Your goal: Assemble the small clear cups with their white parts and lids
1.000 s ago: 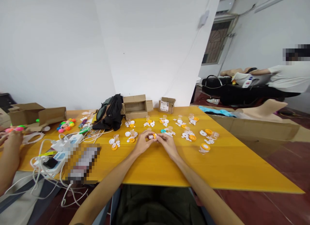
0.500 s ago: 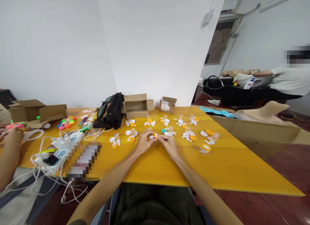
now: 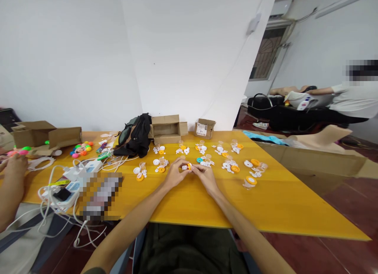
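Between both hands, over the middle of the table, is a small clear jar with an orange lid [image 3: 189, 166] and white pieces inside, lying on its side. My left hand [image 3: 176, 173] is closed around the clear end. The fingers of my right hand [image 3: 206, 177] are closed on the orange lid end. Just behind the hands lies a group of white spotted discs with a teal ring [image 3: 199, 160] and a clear cup. To the right stands another clear jar with an orange and white lid [image 3: 251, 181]. Fine detail of the held jar is too small to tell.
Several groups of clear cups, white discs and orange rings [image 3: 235, 169] are spread over the yellow table [image 3: 189, 211]. Cardboard boxes [image 3: 167, 137] and a black backpack [image 3: 138, 138] stand at the back. Left are a power strip [image 3: 88, 169], cables, and another person's hand [image 3: 14, 167] near coloured balls.
Both hands stay in almost the same place on the jar, with only a slight shift of the fingers. The other person's hand at the left has moved a little.
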Demonstrator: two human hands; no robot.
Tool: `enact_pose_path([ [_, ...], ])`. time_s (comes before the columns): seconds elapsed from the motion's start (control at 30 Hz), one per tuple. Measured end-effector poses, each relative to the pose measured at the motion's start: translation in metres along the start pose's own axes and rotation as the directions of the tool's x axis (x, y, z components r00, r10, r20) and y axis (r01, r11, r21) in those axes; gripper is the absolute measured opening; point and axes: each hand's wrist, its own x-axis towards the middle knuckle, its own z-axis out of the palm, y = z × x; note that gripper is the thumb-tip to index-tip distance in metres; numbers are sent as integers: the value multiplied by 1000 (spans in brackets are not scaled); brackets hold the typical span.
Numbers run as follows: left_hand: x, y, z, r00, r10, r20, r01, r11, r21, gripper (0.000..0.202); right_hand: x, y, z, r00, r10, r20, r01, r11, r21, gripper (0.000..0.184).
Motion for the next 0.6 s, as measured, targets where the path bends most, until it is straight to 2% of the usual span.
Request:
enact_pose_path([
  [0.27, 2, -5, 2, 993, -115, -25, 113, 992, -52, 18, 0, 1, 0, 1000, 6, -6, -6, 998, 64, 28],
  [0.6, 1, -3, 0, 999, -44, -17, 44, 999, -29, 18, -1, -3, 1, 1000, 18, 15, -19, 997, 71, 34],
])
